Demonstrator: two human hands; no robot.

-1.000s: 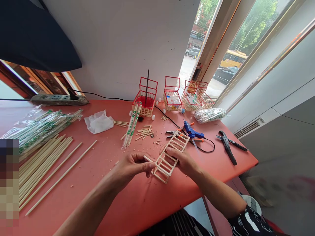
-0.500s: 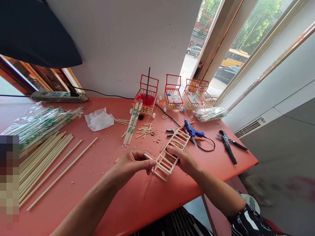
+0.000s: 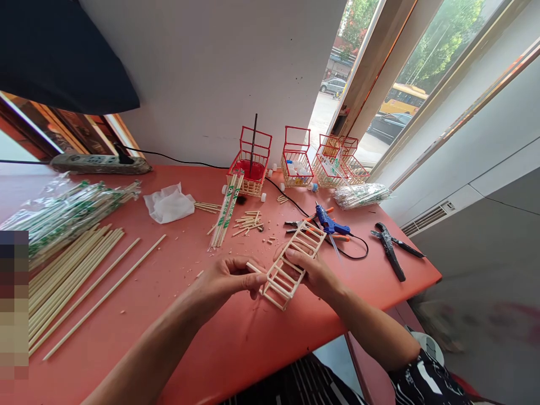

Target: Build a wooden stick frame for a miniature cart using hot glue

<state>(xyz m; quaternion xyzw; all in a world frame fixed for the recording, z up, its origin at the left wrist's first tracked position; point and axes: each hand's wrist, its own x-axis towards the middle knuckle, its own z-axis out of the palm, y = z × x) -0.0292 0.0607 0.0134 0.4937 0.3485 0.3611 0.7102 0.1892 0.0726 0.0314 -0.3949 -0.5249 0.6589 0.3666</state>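
My right hand (image 3: 310,269) grips a small wooden stick frame (image 3: 291,264) with several crossbars, its thumb lying over the near side. At the frame's lower left corner, my left hand (image 3: 236,277) pinches a short wooden stick (image 3: 254,268) between thumb and fingers. That stick's end meets the frame's corner; whether it is fixed there I cannot tell. Just beyond the frame lies a blue glue gun (image 3: 331,220) with its black cord. Orange-handled pliers (image 3: 340,238) rest partly behind the frame and the glue gun.
Small red-railed stick carts (image 3: 250,163) line the wall. On the left lie long wooden sticks (image 3: 80,275) and wrapped chopsticks (image 3: 84,216). Cut stick pieces (image 3: 248,222) and a white plastic bag (image 3: 169,203) are mid-table. Black-handled pliers (image 3: 390,253) lie near the right table edge.
Both hands keep nearly the same hold on the frame and the short stick. The view has shifted very slightly; nothing else visibly moves.
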